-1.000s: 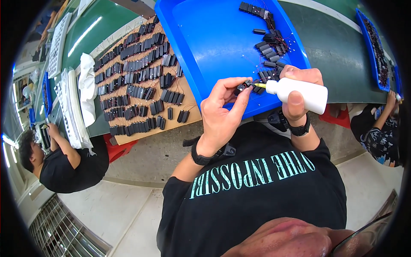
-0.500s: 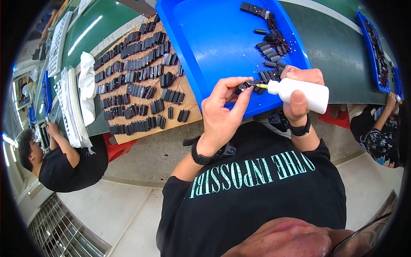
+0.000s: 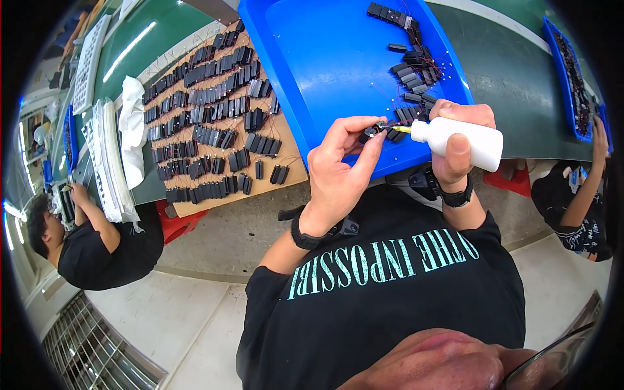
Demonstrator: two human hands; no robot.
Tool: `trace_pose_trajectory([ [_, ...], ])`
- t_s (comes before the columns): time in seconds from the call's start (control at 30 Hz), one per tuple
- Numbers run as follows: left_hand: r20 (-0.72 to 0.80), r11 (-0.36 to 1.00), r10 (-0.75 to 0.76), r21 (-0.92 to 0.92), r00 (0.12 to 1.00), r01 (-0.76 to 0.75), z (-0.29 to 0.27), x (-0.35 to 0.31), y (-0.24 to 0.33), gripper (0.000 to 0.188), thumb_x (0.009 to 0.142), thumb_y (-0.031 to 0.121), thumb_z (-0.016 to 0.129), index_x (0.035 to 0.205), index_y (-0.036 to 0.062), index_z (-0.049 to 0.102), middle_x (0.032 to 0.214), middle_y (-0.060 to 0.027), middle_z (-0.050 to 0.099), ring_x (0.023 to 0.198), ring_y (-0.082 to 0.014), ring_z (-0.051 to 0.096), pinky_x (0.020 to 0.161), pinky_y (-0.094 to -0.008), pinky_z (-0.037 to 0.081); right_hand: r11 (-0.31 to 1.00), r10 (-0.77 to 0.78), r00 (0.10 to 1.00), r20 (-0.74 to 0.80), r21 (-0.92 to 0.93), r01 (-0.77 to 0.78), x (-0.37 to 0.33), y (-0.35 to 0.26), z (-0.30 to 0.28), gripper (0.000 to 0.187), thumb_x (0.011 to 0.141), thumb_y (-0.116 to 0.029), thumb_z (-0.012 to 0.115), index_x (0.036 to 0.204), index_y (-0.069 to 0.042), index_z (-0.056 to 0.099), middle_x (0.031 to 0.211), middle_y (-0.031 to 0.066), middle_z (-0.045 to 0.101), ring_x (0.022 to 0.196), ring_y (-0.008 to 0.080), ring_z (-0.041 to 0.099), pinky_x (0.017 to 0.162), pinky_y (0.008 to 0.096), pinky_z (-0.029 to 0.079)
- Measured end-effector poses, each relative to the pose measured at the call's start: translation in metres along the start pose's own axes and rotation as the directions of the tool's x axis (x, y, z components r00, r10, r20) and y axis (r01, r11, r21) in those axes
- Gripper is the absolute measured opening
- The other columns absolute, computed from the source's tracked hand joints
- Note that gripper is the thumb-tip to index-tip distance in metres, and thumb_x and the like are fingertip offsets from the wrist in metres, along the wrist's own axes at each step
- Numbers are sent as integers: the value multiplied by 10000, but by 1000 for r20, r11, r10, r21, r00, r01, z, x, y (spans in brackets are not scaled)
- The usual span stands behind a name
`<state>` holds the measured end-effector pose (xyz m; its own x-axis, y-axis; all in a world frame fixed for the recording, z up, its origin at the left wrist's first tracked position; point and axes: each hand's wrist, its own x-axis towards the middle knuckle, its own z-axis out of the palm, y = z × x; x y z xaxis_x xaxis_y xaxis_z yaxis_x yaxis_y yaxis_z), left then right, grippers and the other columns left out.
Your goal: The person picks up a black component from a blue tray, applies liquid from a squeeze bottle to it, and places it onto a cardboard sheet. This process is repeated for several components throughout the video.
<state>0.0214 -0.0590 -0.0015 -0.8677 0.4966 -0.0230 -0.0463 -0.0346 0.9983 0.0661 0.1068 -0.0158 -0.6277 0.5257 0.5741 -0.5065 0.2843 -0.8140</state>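
Observation:
Over the near end of a blue tray (image 3: pixel 312 71), my left hand (image 3: pixel 342 166) pinches a small black block-shaped part (image 3: pixel 372 132) between thumb and fingers. My right hand (image 3: pixel 460 140) is wrapped round a white squeeze bottle (image 3: pixel 478 144), tilted so its thin yellowish nozzle points left. The nozzle tip is at or very close to the black part; whether it touches I cannot tell. More black parts with thin red and black wires (image 3: pixel 409 78) lie along the right side of the tray, a few just behind the hands.
Left of the tray, a brown board (image 3: pixel 286 166) bears rows of similar wired black parts. White sheets (image 3: pixel 110 162) lie beyond it on the green table. Co-workers sit at left (image 3: pixel 104 240) and right (image 3: pixel 572 201). Another blue tray (image 3: pixel 565 71) stands at far right.
My hands hold nearly the same pose, the bottle shifted very slightly right. At the far right, the co-worker's hand has moved up to the rim of the blue tray there.

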Motion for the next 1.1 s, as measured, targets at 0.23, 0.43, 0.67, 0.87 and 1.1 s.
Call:
trace_pose_trajectory([
  [0.23, -66, 998, 10, -61, 998, -14, 4, 0, -2, 201, 869, -9, 644, 1064, -30, 598, 958, -83, 699, 819, -65, 637, 721, -208, 519, 1000, -19, 1000, 11, -22, 19, 0, 2, -1, 401, 850, -385, 648, 947, -25, 499, 660, 53, 471, 532, 131, 423, 512, 295, 345],
  [0.43, -73, 998, 3, -64, 997, -8, 4, 1, -1, 201, 869, -1, 648, 1064, -27, 602, 948, -80, 703, 832, -73, 647, 722, -210, 519, 989, -32, 998, 62, 149, 22, 0, -4, -1, 469, 843, -457, 656, 964, -35, 492, 613, 30, 412, 525, 132, 381, 494, 300, 295],
  [0.67, -57, 1000, 2, -18, 998, -3, 3, 1, 0, 203, 870, 0, 647, 1066, -26, 606, 943, -79, 703, 838, -79, 652, 722, -212, 520, 997, -6, 999, 49, 75, 2, -2, -5, 5, 526, 823, -504, 676, 979, -29, 515, 619, 29, 428, 531, 135, 404, 490, 291, 311],
  [0.87, -50, 1000, 22, -7, 999, -22, 3, 1, -2, 205, 870, -6, 643, 1070, -29, 605, 955, -83, 700, 843, -83, 652, 724, -214, 520, 1000, 6, 999, 45, 29, -8, -4, -2, 2, 521, 813, -490, 698, 982, -20, 550, 645, 42, 477, 522, 138, 443, 488, 278, 351],
  [1.1, -55, 999, 31, -9, 998, -32, 4, 0, -3, 208, 868, -14, 639, 1072, -33, 603, 978, -97, 701, 860, -97, 660, 738, -226, 527, 999, -32, 999, 42, 8, 32, -4, 3, 3, 489, 811, -461, 710, 964, -26, 548, 652, 37, 484, 507, 129, 442, 471, 277, 349],
])
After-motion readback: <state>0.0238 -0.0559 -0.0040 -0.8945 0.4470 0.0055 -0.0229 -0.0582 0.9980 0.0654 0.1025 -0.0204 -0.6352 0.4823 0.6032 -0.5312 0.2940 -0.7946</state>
